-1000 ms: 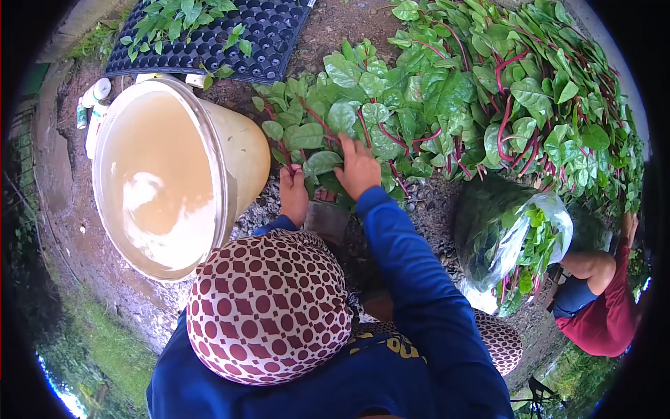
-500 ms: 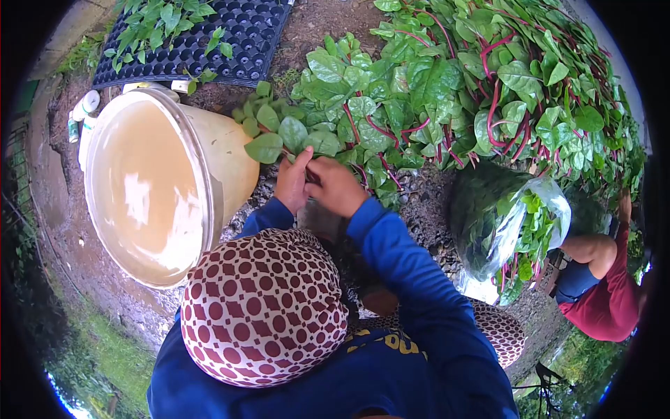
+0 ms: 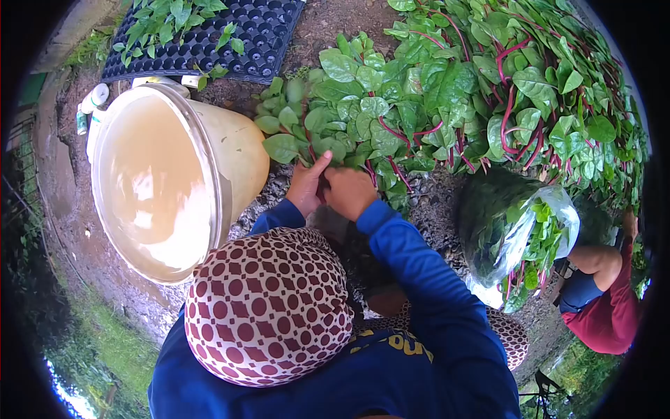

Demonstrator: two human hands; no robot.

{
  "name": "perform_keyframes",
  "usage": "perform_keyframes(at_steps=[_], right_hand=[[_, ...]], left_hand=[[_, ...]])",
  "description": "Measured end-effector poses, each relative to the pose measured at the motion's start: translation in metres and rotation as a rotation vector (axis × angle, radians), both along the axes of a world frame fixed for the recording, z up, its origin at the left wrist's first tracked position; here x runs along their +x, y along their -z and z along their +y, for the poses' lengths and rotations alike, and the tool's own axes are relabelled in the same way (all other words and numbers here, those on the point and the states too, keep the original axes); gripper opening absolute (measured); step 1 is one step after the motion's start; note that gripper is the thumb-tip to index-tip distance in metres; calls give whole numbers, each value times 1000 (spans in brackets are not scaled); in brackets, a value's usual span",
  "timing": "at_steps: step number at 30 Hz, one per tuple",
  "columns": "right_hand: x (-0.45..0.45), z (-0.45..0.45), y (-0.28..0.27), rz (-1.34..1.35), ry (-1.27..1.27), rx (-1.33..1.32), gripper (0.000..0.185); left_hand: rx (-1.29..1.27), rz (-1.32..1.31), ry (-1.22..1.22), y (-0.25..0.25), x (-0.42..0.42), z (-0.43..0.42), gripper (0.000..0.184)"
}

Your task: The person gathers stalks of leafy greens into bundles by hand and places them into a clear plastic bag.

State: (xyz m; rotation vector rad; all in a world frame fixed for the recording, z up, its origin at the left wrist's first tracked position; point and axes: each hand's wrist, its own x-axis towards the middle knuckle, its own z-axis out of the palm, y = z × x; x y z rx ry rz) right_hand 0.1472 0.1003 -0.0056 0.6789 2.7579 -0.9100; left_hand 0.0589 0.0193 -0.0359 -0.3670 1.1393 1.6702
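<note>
My left hand [image 3: 306,186] is closed around a small bunch of red-stemmed Malabar spinach [image 3: 307,129], thumb pointing up along the stems. The broad green leaves of the bunch fan out above that hand. Right beside it, my right hand [image 3: 351,191] is curled shut at the lower stems, its fingertips mostly hidden. Whether it grips the stem ends or something small, I cannot make out. Just beyond my hands lies a large heap of Malabar spinach [image 3: 447,91] with thick red stems.
A big tub of cloudy water [image 3: 222,195] stands at my left. Behind it lies a black seedling tray [image 3: 259,47] with leafy cuttings on it. At right is a clear plastic bag [image 3: 569,222] of greens, near a person in a red sleeve [image 3: 614,300]. My patterned knee [image 3: 269,307] rises in front.
The view has shifted slightly, so everything sits a little further right. My hands stay together at the stems, and the held leaves stand somewhat more upright, blurred at the top.
</note>
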Motion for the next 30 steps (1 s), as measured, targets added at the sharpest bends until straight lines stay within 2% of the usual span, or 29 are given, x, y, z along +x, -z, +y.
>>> perform_keyframes(at_steps=[1,3,4,7,10,13,14,16,17,18,22,23,24,25,27,29,30], right_hand=[[-5,7,-8,19,-5,-18,16],[-21,33,-22,51,-17,-62,16],[-35,48,-27,-17,122,-53,16],[-59,75,-11,140,62,19,19],[-67,68,6,71,-37,-37,20],[-48,71,16,222,125,-35,19],[-33,74,16,388,170,-47,14],[12,68,3,226,71,-30,12],[36,59,-9,-289,-212,12,13],[72,49,-16,-508,-610,-110,20],[110,55,-42,-520,-798,-380,20],[95,72,-44,-430,-445,-204,16],[80,90,-37,-343,-281,130,13],[70,104,-18,-15,8,281,11],[50,127,8,42,61,503,10],[44,138,56,-108,98,580,11],[37,135,53,-188,116,615,11]], left_hand=[[-20,-43,66,12,-2,-4,22],[18,8,50,24,-2,-9,22],[41,46,53,19,-1,-9,22],[67,147,51,15,2,-9,26],[36,189,13,10,8,-6,27],[15,208,9,11,7,-8,26],[31,222,-5,12,2,-8,25],[35,227,-9,16,-10,-13,27],[44,264,-48,20,-14,-13,28],[55,303,-89,25,-18,-11,28],[45,351,-121,16,-22,-7,31],[39,359,-110,13,-21,-6,31],[55,345,-117,9,-19,-5,31],[69,343,-107,7,-16,-4,31],[95,343,-79,3,-12,-1,31],[91,359,-54,1,-8,0,30],[87,364,-41,2,-5,0,30]])
